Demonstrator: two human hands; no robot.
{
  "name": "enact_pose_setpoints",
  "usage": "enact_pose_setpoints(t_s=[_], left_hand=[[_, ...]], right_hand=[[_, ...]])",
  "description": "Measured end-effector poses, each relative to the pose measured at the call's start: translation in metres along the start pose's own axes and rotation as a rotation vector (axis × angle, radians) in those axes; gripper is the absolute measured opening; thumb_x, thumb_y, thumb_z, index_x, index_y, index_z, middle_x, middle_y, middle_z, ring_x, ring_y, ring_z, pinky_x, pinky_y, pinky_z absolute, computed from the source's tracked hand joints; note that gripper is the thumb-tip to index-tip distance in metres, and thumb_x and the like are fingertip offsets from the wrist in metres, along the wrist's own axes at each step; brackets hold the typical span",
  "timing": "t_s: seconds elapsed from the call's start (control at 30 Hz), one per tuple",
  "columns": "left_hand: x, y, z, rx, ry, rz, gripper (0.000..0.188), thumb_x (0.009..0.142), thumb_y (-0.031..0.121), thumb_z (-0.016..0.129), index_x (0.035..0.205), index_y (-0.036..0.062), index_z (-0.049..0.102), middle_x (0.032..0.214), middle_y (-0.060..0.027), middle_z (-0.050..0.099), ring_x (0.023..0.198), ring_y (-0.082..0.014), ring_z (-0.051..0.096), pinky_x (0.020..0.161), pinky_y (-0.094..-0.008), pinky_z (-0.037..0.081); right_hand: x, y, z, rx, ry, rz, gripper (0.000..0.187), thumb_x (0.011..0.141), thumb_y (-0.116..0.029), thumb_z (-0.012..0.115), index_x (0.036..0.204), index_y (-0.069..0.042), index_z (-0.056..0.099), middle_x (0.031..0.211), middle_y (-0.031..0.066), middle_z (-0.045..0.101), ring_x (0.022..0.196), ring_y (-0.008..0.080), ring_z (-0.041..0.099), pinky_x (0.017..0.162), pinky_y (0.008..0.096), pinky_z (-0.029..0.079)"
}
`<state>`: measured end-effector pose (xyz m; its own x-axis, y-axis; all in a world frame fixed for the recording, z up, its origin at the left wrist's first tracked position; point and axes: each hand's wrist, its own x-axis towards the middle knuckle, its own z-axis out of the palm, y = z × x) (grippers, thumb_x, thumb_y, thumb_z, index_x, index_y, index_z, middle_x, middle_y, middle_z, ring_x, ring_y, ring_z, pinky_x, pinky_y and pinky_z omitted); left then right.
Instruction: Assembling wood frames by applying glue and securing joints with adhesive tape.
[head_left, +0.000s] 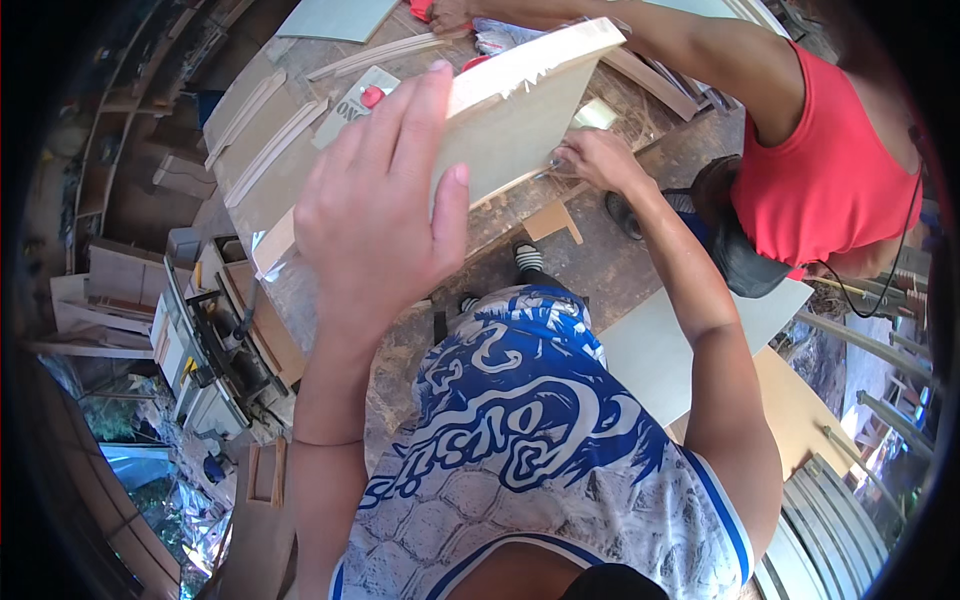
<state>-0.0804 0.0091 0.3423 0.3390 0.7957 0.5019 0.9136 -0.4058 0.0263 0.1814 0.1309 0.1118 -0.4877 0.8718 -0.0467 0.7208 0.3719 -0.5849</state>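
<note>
A pale wooden panel [525, 125] with a thick light-wood edge stands tilted above the workbench, its upper edge splintered in places. My left hand [380, 190] lies over its left part, fingers stretched along the upper edge and thumb apart against the face, holding it. At the panel's lower right edge, my right hand [597, 160] has its fingers pinched together. What sits between those fingertips is too small to make out.
Thin wood strips [275, 150] and a printed card [355, 105] lie on the workbench [300, 235]. A co-worker in a red sleeveless top [830, 170] reaches across from the right. A machine [215, 340] stands at the left; pale boards [640, 345] lie lower right.
</note>
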Motion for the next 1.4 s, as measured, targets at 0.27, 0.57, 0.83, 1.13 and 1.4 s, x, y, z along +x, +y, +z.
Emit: enact_pose_setpoints(t_s=[0.27, 0.57, 0.83, 1.13, 1.4], left_hand=[[0.013, -0.013, 0.005, -0.147, 0.107, -0.042, 0.041, 0.093, 0.014, 0.062, 0.133, 0.0136, 0.068, 0.113, -0.0054, 0.072, 0.093, -0.0256, 0.068, 0.079, -0.0376, 0.055], [0.007, -0.022, -0.008, -0.172, 0.16, -0.042, 0.037, 0.086, 0.002, 0.068, 0.121, 0.0126, 0.077, 0.095, -0.0064, 0.069, 0.082, -0.0243, 0.065, 0.074, -0.0338, 0.053], [-0.074, -0.103, -0.066, -0.075, 0.103, -0.092, 0.04, 0.084, -0.001, 0.066, 0.122, 0.0078, 0.076, 0.098, -0.0118, 0.069, 0.084, -0.0268, 0.064, 0.076, -0.0348, 0.052], [-0.192, -0.177, -0.146, 0.078, 0.025, -0.26, 0.039, 0.085, -0.001, 0.063, 0.122, 0.0048, 0.075, 0.104, -0.0146, 0.07, 0.092, -0.0299, 0.065, 0.083, -0.0364, 0.051], [-0.196, -0.19, -0.156, -0.211, 0.034, -0.526, 0.032, 0.097, 0.024, 0.052, 0.102, -0.0023, 0.07, 0.106, -0.0174, 0.069, 0.099, -0.0357, 0.065, 0.09, -0.0388, 0.05]], right_hand=[[0.015, 0.071, 0.003, -0.261, 0.366, 0.128, 0.069, 0.074, -0.003, 0.064, 0.139, -0.026, 0.06, 0.152, 0.0058, 0.054, 0.138, 0.0351, 0.049, 0.109, 0.0443, 0.047], [0.038, 0.122, 0.036, 0.231, 0.162, 0.285, 0.06, 0.071, -0.004, 0.066, 0.13, -0.013, 0.063, 0.126, 0.0198, 0.068, 0.122, 0.0373, 0.063, 0.103, 0.0428, 0.049], [0.052, 0.051, 0.088, 0.345, 0.097, 0.199, 0.05, 0.071, -0.007, 0.073, 0.12, -0.009, 0.064, 0.116, 0.0183, 0.072, 0.112, 0.0372, 0.067, 0.096, 0.044, 0.051], [0.06, -0.099, 0.181, 0.173, -0.084, 0.016, 0.048, 0.074, -0.016, 0.079, 0.12, -0.015, 0.064, 0.1, 0.0164, 0.074, 0.098, 0.0368, 0.071, 0.085, 0.0466, 0.054], [0.047, -0.133, 0.185, -0.014, 0.0, -0.403, 0.05, 0.074, -0.007, 0.072, 0.122, -0.014, 0.06, 0.113, 0.0116, 0.066, 0.11, 0.0357, 0.062, 0.088, 0.0482, 0.055]])
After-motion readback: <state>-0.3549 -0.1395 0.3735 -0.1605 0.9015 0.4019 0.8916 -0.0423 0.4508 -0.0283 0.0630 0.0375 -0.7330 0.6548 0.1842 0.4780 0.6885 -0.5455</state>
